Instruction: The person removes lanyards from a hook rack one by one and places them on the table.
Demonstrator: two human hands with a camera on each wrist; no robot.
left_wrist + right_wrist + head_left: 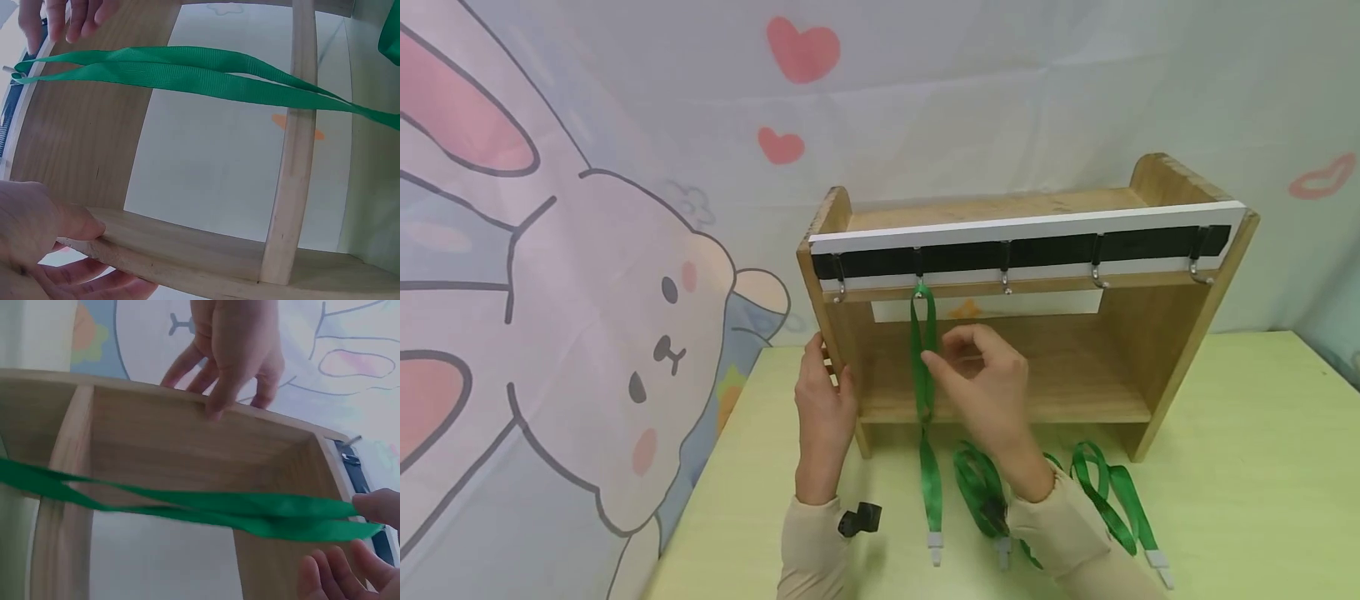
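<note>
A green lanyard [931, 467] hangs from the second hook from the left on a small wooden shelf [1090, 367]. Its white clip [935, 548] dangles at the lower end. My left hand [824, 408] grips the shelf's left side panel, thumb on the inner face and fingers outside, as the left wrist view shows. Beside the hanging strap is my right hand [992, 383], fingers loosely bent with nothing held between them. In the left wrist view its fingertips [90, 19] stay apart from the strap [187, 74].
More green lanyards [976, 487] lie on the pale table [737, 500] before the shelf, partly behind my right forearm. A white strip with a black band [1052, 252] carries several metal hooks along the shelf's top. Behind stands a printed cloth backdrop [940, 125].
</note>
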